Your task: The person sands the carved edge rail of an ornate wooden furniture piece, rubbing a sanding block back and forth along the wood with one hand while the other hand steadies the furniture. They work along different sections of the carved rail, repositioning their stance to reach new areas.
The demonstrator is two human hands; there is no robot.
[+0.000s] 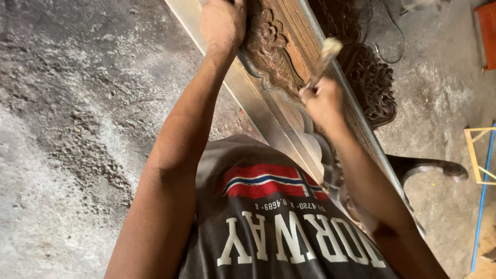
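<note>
Two bare arms are seen reaching up and away from a dark grey printed shirt (279,227), which fills the nearest part of the view. The right hand (323,101) is clenched around the handle of a brush (325,57), whose pale bristled head is held tilted just above the fist, over the right edge of the carved wooden panel (274,51). The panel is laid out lengthwise ahead of the body, running from the chest toward the top of the view, with a flower and scroll relief cut into its brown middle and a plain pale border (248,98) along its left side. Farther off, the left hand (222,23) is pressed down on the panel's left edge near the top, its fingers curled over the wood; the grip itself is partly cut off by the frame. Beyond the right forearm, a dark carved furniture piece (372,82) and a curved dark armrest (429,168) are seen standing on the rough concrete floor (77,129). At the far right, a pale wooden frame (478,155) and a blue rod (484,196) are seen
</note>
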